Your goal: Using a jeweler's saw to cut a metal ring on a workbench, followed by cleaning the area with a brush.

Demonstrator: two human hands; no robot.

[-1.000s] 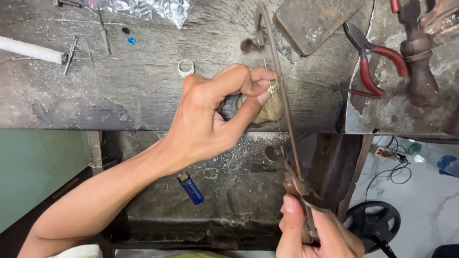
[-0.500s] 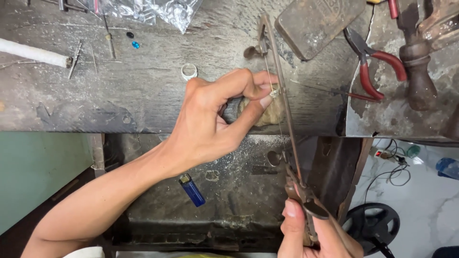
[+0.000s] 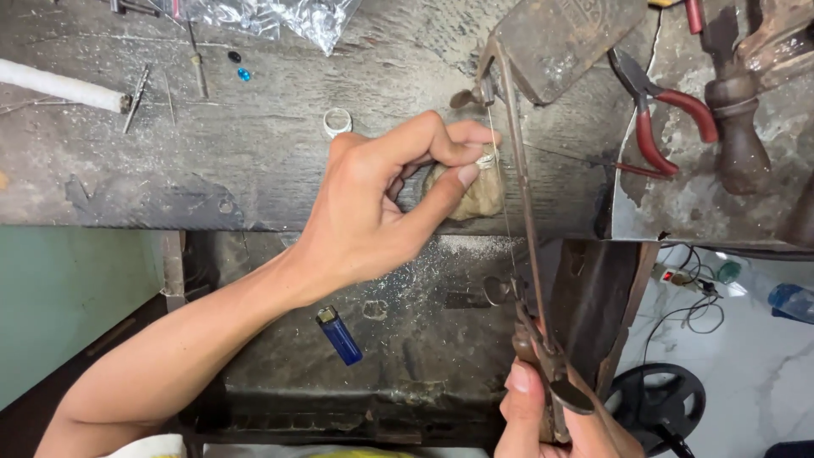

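My left hand (image 3: pixel 386 199) pinches a small silver ring (image 3: pixel 485 159) between thumb and forefinger and presses it against a worn wooden bench pin (image 3: pixel 475 195) at the workbench edge. My right hand (image 3: pixel 551 416) grips the handle of a jeweller's saw (image 3: pixel 524 212) at the bottom of the view. The saw frame runs up past the ring, and its thin blade lies right beside the ring.
A second silver ring (image 3: pixel 337 122) lies on the scarred workbench (image 3: pixel 212 161). Red-handled pliers (image 3: pixel 657 110), a metal block (image 3: pixel 564 38), a white rod (image 3: pixel 59 85), two small blue stones (image 3: pixel 240 66) and a plastic bag (image 3: pixel 271 17) sit farther back. A blue lighter (image 3: pixel 339 334) rests in the tray below.
The saw frame has shifted slightly along its length. My left hand keeps the ring pressed on the bench pin.
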